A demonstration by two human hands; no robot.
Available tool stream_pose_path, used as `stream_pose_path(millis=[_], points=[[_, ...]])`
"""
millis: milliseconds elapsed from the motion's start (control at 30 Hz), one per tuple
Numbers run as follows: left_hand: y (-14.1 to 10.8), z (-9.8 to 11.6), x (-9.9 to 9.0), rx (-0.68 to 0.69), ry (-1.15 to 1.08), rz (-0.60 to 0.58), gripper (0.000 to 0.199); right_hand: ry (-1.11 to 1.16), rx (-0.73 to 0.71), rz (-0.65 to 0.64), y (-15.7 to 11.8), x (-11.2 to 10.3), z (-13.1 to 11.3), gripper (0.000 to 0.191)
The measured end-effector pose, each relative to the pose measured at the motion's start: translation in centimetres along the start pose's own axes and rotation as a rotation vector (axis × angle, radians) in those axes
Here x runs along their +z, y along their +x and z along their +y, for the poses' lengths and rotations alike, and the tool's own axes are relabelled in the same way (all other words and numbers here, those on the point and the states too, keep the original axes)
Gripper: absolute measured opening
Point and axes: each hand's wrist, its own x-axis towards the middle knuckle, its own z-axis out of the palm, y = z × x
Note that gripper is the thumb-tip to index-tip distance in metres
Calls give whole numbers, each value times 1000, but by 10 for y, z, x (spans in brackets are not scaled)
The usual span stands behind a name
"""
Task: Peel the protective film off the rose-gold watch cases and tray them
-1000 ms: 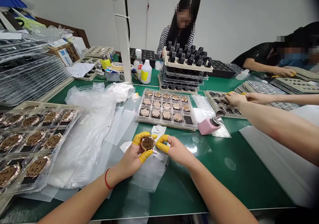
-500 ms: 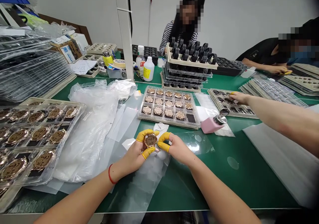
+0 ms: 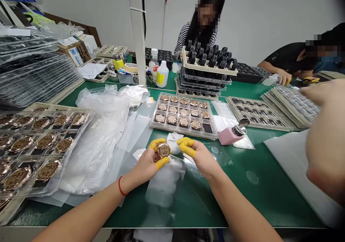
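Observation:
A round rose-gold watch case [image 3: 163,150], its engraved back towards me, is gripped at its edges between the yellow-covered fingers and thumb of my left hand [image 3: 151,161]. Just right of it is my right hand [image 3: 198,155], apart from the case. Its yellow-covered fingertips are pinched together; whether anything thin is between them I cannot make out. A crumpled white wipe [image 3: 174,138] lies behind the two hands. Beyond it a clear tray [image 3: 183,130] holds several similar cases in rows, its front right pocket showing only black.
A pink pump bottle [image 3: 229,135] stands at right. Clear film [image 3: 161,191] lies under my hands. Trays of watch cases [image 3: 54,141] and plastic bags [image 3: 94,156] are at left. Another person's arm [image 3: 327,138] reaches in at right; two co-workers sit beyond stacked trays [image 3: 210,69].
My right hand has drawn back from the watch case to the right. My left hand still holds the case. The other person's arm has pulled back from the tray at right.

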Motion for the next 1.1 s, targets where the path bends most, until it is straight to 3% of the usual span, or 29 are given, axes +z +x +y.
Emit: stream_pose_path(millis=[200,900,1000,1100], points=[[-3,0,4,-27,-37,-91,48,129,82,-165,-7,19,-1,22],[-4,1,3,-22,60,-122,46,9,52,-130,-4,17,9,15],[-4,-1,3,-30,24,-120,47,-107,26,-107,-3,15,10,14],[-2,-4,3,-61,0,-112,50,-481,-74,36,-2,6,8,14]])
